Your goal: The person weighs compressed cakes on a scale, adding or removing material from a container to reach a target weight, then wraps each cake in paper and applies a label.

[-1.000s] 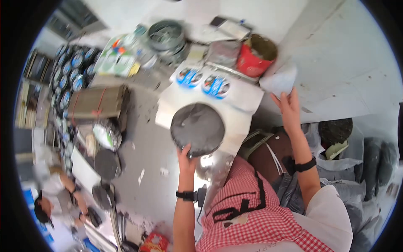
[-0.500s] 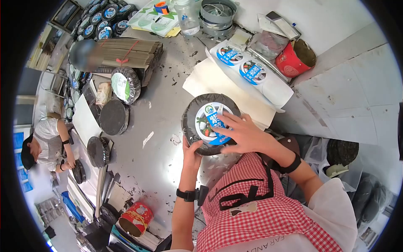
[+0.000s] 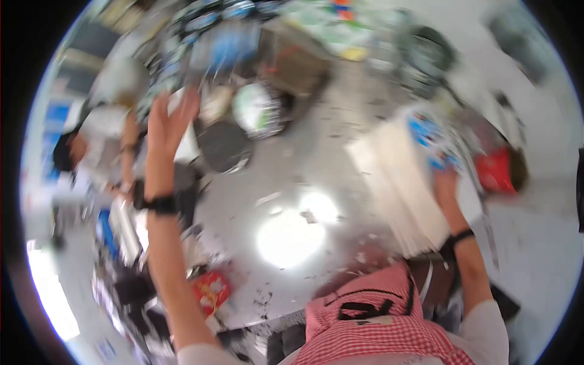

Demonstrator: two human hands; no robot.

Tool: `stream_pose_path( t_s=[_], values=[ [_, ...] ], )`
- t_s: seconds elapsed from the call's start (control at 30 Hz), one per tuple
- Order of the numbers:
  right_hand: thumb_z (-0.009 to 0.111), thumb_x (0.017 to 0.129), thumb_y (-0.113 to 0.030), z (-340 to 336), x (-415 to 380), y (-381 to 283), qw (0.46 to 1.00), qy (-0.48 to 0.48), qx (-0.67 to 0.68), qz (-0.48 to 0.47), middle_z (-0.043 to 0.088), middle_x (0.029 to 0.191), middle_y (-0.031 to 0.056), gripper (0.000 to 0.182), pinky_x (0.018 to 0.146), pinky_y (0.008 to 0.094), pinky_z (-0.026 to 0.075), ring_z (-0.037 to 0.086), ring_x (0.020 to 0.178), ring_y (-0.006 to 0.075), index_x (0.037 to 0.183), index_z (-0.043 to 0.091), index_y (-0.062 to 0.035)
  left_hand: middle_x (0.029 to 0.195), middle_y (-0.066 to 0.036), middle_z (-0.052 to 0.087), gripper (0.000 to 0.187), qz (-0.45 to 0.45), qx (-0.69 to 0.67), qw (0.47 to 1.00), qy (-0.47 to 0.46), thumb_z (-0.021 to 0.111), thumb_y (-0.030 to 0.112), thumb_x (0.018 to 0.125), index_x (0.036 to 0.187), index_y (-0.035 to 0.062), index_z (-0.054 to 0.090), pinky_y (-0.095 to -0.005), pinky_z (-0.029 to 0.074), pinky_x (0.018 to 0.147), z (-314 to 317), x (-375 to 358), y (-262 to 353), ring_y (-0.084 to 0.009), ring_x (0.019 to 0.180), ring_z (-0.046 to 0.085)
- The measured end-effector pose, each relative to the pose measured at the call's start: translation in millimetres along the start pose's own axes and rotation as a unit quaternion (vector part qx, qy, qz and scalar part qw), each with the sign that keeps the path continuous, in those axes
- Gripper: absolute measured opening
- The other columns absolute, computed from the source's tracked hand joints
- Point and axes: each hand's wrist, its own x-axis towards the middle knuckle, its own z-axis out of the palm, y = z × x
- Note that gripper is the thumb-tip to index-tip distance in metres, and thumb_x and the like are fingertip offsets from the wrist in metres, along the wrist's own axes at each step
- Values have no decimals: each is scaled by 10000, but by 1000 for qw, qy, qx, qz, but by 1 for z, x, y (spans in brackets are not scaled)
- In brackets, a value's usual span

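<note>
My left hand [image 3: 173,118] is raised at the left, fingers spread and holding nothing. Up and to its right is a smeared blue and dark shape [image 3: 226,48], too blurred to tell whether it is the labelled disc. My right hand [image 3: 447,179] is at the lower end of the blue printed labels [image 3: 429,137]; its fingers are smeared and partly hidden. Beside the labels lie pale paper sheets [image 3: 392,176]. A dark round disc [image 3: 225,147] and a wrapped disc with a green and white label [image 3: 255,109] are right of my left hand.
A co-worker [image 3: 100,143] in a dark cap is at the far left. Brown stacked material [image 3: 298,61] and grey round containers [image 3: 429,52] stand at the back. One red container [image 3: 496,170] is at the right, another [image 3: 211,292] at the table's near left edge.
The labelled disc has left my hands. My left hand has moved up and left and opened; my right hand has moved right to the labels. The view has shifted and blurred.
</note>
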Motion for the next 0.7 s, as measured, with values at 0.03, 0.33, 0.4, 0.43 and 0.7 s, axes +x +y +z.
stream_pose_path(
  t_s=[0.03,0.33,0.4,0.43,0.7],
  values=[
    [510,842,-94,7,2,1,997,-21,69,14,542,1204,251,280,806,478,475,556,1038,382,1100,603,-37,1356,-298,379,309,163,56,984,49,542,228,928,1159,40,460,-528,378,1027,33,-9,20,-417,1250,413],
    [584,812,-176,80,-7,18,956,-217,-196,-5,487,1201,396,348,759,373,547,630,907,374,992,643,115,803,-99,541,499,-2,-74,782,619,728,410,784,1096,84,515,-385,478,692,-299,-34,-115,-236,764,547],
    [588,809,-179,65,-4,12,963,-220,-155,12,491,1193,396,347,758,374,547,630,910,369,983,642,116,832,-94,538,514,58,-90,776,621,751,417,762,1092,90,530,-383,470,697,-373,-35,-107,-225,781,531],
    [592,806,-181,53,0,10,966,-228,-114,43,496,1185,395,346,757,375,547,629,913,364,973,641,117,862,-90,535,530,112,-97,775,614,774,424,739,1088,97,546,-381,462,701,-402,-41,-101,-213,799,514],
    [596,778,-172,65,-3,15,913,-235,-307,-131,558,1040,405,299,708,357,540,651,828,323,889,674,94,813,4,556,373,168,-141,790,572,724,448,782,947,141,591,-317,424,612,-446,-59,-69,-142,703,491]
  ],
)
